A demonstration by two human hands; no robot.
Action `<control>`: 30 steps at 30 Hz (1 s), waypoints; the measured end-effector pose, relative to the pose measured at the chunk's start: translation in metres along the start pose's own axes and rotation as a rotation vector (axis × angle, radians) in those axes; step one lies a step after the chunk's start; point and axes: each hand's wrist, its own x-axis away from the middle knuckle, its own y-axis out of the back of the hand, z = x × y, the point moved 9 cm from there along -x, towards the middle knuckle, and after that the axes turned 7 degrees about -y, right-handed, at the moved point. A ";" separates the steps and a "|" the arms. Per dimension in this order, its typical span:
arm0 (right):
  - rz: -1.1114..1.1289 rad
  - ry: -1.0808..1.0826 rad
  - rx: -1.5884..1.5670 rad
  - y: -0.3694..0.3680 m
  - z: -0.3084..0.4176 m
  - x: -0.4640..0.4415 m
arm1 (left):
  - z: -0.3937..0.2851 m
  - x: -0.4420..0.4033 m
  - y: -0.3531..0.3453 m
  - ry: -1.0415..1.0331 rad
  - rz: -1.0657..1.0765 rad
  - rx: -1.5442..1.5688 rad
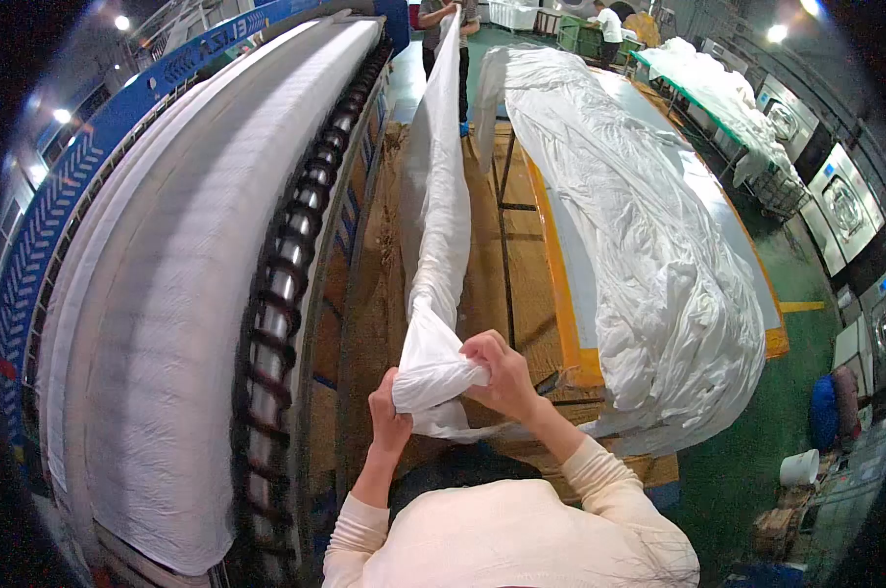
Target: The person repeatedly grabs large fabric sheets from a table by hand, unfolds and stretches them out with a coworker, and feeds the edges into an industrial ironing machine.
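Head view: left hand (391, 407) and right hand (506, 380) both pinch bunched near end of white cloth (441, 225), which runs lengthwise between white-covered machine (173, 284) and bench (582, 304). Co-worker (469, 18) holds far end; two-ended grip apparently keeps length straight. Heaped linen (648, 245) on bench, seemingly for easy reach.

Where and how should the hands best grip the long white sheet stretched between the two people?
Probably at both sides of the near end of the white sheet: left hand from the left, right hand from the right. There it forms a folded band between them, while beyond it bunches into a long, narrow run toward the far person.
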 end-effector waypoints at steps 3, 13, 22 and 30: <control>0.387 -0.108 -0.248 0.000 -0.026 0.006 | -0.021 -0.015 -0.020 0.002 -0.022 0.175; -0.322 -0.707 -1.192 -0.011 -0.165 -0.053 | -0.066 -0.001 -0.094 0.101 0.234 0.662; -0.400 0.062 0.225 0.169 -0.014 -0.078 | 0.003 0.040 -0.123 0.083 0.467 0.198; -1.406 0.667 0.242 0.298 0.220 0.080 | 0.080 0.065 -0.182 0.370 0.670 0.465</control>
